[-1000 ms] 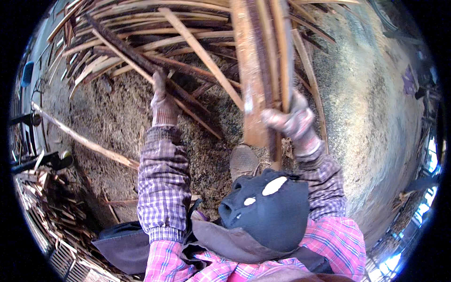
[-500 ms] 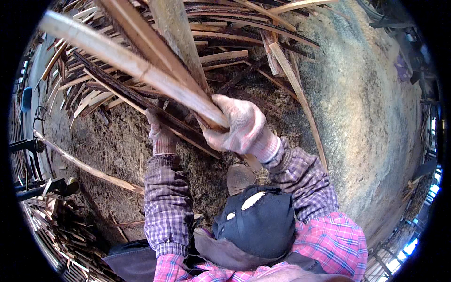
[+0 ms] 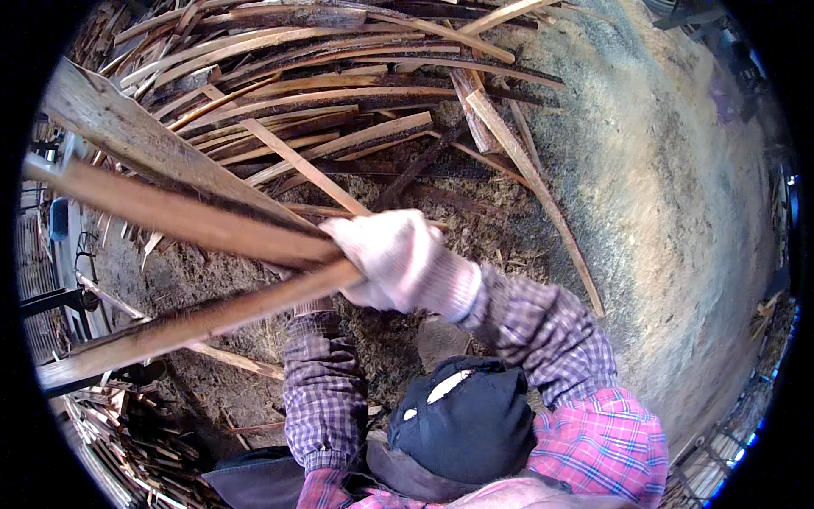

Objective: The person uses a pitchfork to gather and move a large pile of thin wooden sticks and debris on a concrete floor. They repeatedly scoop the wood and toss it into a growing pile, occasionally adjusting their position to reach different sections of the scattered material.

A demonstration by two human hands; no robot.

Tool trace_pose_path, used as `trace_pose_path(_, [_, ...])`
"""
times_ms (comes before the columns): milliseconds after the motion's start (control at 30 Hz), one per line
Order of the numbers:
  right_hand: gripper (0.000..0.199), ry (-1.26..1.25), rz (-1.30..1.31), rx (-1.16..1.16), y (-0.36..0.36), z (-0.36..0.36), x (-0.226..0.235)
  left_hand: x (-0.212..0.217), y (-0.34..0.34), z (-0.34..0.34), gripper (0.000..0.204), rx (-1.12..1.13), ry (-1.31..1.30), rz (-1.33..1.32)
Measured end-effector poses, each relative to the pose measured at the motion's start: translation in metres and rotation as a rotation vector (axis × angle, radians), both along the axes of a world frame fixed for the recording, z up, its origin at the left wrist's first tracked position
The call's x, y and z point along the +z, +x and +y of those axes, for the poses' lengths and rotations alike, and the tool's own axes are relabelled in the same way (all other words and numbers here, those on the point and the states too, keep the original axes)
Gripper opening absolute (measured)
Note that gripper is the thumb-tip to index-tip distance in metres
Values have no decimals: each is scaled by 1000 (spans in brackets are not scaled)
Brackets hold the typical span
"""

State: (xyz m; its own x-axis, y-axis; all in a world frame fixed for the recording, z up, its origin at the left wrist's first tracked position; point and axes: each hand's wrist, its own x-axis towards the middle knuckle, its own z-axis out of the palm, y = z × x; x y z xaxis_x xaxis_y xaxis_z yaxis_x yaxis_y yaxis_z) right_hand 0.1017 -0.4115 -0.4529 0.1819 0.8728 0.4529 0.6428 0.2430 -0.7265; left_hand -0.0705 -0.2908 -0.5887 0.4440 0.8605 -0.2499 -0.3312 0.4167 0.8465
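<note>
My right hand [image 3: 394, 259], in a pale knitted glove, is closed round the near ends of several rough wood strips. A broad bark-edged strip [image 3: 161, 140] fans out to the upper left, a brown strip [image 3: 195, 216] lies below it, and a third strip [image 3: 203, 322] slants to the lower left. A thin strip [image 3: 305, 165] also meets the glove; whether it is gripped is unclear. My left hand [image 3: 310, 306] is under the strips, with only a little of its glove cuff showing and its fingers hidden.
A heap of wood strips [image 3: 322, 81] lies across the far side, with another pile [image 3: 127, 433] at the lower left. Pale sawdust [image 3: 670, 212] covers the ground on the right. One long strip [image 3: 543, 204] rests along its edge. My dark-covered knee [image 3: 462, 416] is in front.
The held strips have swung left and downward, with their far ends now spread at the left. My right hand has moved slightly left; my left hand has become mostly covered by the strips.
</note>
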Motion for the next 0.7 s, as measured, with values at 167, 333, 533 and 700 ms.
trace_pose_path(167, [40,-880,-312,-102,1,52,-23,-21,6,-11,94,-73,-33,-51])
trace_pose_path(333, [37,-910,-289,-73,-7,70,-34,-20,-10,5,96,-161,-12,-65])
trace_pose_path(533, [51,-776,-557,-490,-61,46,-37,11,22,-7,91,-97,-100,-199])
trace_pose_path(700, [68,-34,-10,-104,-12,-29,-31,44,27,-10,57,172,-83,16])
